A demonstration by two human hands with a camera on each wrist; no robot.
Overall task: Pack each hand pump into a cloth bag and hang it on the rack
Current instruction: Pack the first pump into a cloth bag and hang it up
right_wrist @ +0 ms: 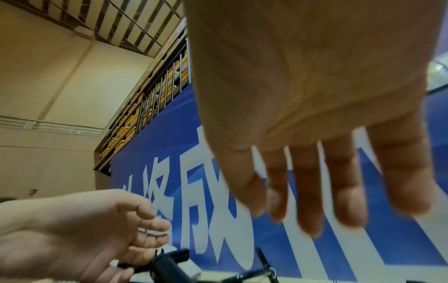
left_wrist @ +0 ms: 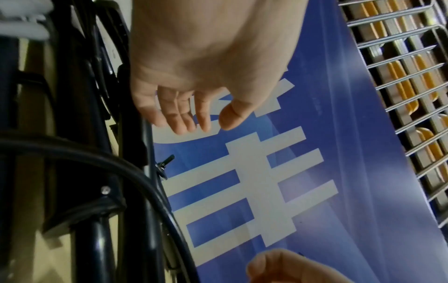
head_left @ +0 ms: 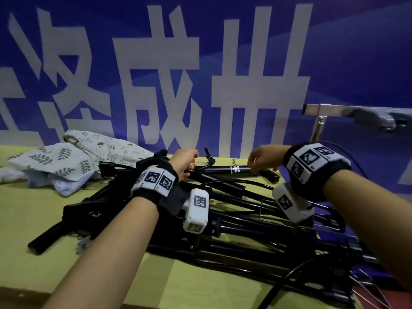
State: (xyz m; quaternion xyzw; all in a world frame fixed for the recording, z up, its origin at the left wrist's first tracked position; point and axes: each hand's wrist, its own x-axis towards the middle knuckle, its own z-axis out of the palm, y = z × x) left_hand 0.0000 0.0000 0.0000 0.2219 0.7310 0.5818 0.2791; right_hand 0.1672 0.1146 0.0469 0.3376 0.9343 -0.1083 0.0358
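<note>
Both forearms are reaching over a pile of black hand pumps lying on the yellow-green bench. Over the farthest pump, the left hand is hovering with fingers loosely bent and holding nothing, while the right hand is spreading its fingers wide above the barrel. Printed cloth bags are lying crumpled at the bench's far left, and a metal rack is standing at the right.

Head view looks down; wrist views face, seemingly upward, banner.
</note>
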